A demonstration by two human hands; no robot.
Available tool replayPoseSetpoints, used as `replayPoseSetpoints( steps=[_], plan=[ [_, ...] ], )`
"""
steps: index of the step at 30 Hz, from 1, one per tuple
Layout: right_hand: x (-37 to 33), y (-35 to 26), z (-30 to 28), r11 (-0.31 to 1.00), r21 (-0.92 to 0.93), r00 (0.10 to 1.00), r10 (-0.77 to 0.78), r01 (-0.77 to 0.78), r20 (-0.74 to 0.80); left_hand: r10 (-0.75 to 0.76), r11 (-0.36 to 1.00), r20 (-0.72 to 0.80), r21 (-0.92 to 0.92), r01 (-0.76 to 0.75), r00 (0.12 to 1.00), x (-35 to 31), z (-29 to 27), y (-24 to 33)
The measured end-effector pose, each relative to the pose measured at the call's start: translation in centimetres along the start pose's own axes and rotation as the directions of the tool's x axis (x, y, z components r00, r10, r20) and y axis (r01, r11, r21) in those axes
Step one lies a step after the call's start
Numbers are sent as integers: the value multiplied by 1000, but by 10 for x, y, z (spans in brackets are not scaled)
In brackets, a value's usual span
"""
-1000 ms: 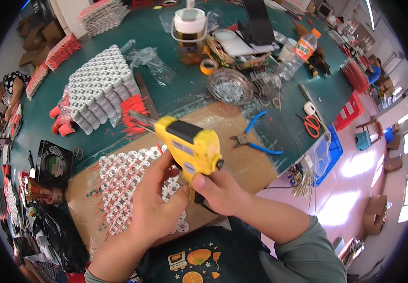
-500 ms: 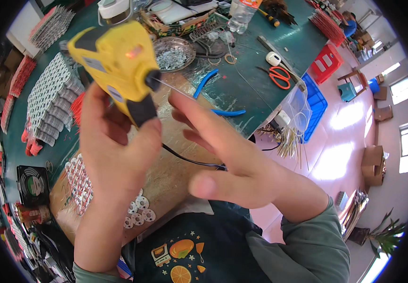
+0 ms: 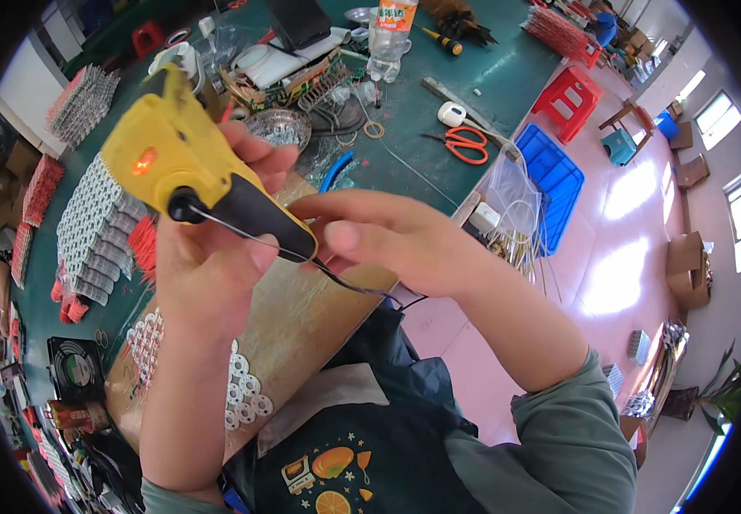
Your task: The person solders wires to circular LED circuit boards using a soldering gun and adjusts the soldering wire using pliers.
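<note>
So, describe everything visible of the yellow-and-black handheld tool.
The plastic-looking tool has a glowing orange light, a round black fitting with thin silvery wire, a black grip and black cord. It's held tilted over the green table by the left hand; the right hand is at the grip's end.

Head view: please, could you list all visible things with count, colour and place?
Handheld tool: one, yellow and black, left of centre
Cord: one, black, at its handle
Table: one, green, underneath
Board: one, brown, on table
Ring-shaped pieces: several, white, on board
Stacked pieces: one stack, whitish, table's left
Fan: one, black, far left
Dish: one, silvery, behind tool
Bottle: one, clear, top centre
Scissors: one pair, orange-handled, upper right
Crate: one, blue, right of table
Stool: one, red, upper right
Cartons: several, brown, right floor
Smaller items: uncountable, mixed, left and top
Left hand: one, bare, gripping tool
Right hand: one, bare, at handle's end
</note>
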State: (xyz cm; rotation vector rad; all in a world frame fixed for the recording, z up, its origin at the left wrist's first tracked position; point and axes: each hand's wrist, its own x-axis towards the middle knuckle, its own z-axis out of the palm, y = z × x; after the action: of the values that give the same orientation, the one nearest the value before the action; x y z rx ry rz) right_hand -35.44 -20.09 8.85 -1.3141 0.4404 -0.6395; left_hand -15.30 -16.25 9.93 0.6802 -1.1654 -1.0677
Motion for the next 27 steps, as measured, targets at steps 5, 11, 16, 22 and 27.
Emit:
replayPoseSetpoints(
  steps=[5,11,16,22,27],
  plan=[
    [16,0,-3,958,242,969,96,-152,227,-50,991,143,-120,67,989,8,11,2],
    [10,-30,-3,994,80,987,81,-70,-140,-119,990,79,86,112,990,3,-30,-13],
    [-2,-68,-19,882,-451,851,-129,-136,-509,-344,899,-3,289,330,939,-13,-36,-13],
    [-14,-106,-56,569,-789,581,-570,-231,-581,-333,849,24,443,289,943,-46,-35,-5],
    [-22,-131,-96,523,-800,493,-634,-293,-595,-368,805,1,500,318,930,-66,-44,0]
  ],
)
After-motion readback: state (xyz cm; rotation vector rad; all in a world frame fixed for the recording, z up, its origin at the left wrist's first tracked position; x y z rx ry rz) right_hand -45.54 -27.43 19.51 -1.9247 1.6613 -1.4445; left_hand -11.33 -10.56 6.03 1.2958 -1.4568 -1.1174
